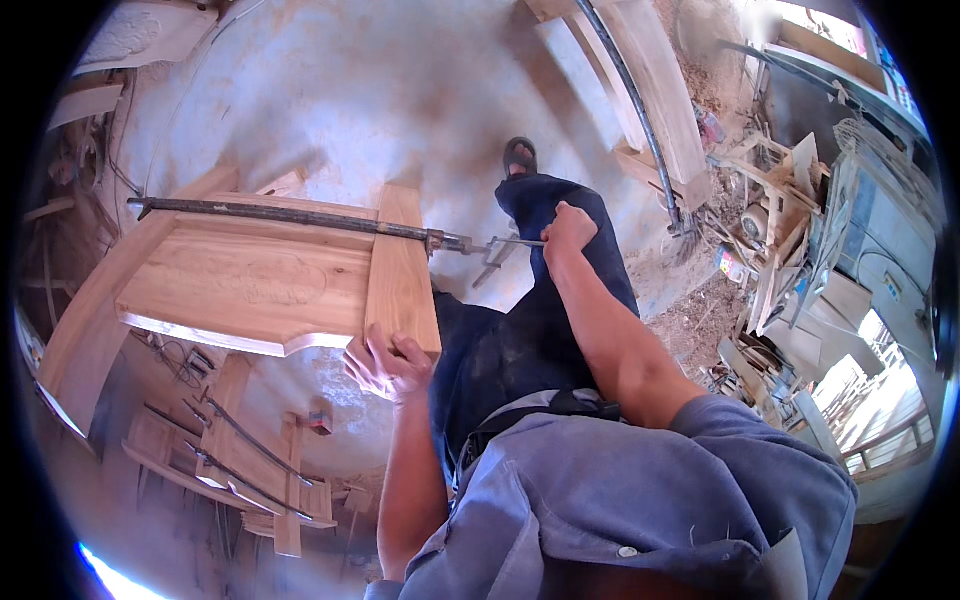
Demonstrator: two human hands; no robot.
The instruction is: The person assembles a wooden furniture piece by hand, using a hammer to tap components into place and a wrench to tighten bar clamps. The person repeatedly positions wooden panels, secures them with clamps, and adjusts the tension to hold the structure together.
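Evidently, a curved wooden post (110, 310) met the panel (250, 280) on the left, while a bar clamp (290, 212) ran along the panel's far side and over the end board (402, 260). The left hand (388, 372) lay at that board's near end, fingers partly spread; whether it gripped or merely braced, I could not tell. The right hand (570, 228) was closed around the thin handle (520, 241) at the clamp's screw end. Turning it evenly seemed best, with the bar straight across the work and the board steadied against twisting; too much force might have bowed the panel. Counted from the left: one post, one panel, two clamp bars (255, 440) on the lower-left wooden frame (225, 430), one clamp here, one end board, two hands, and another bar (637, 100) at upper right.
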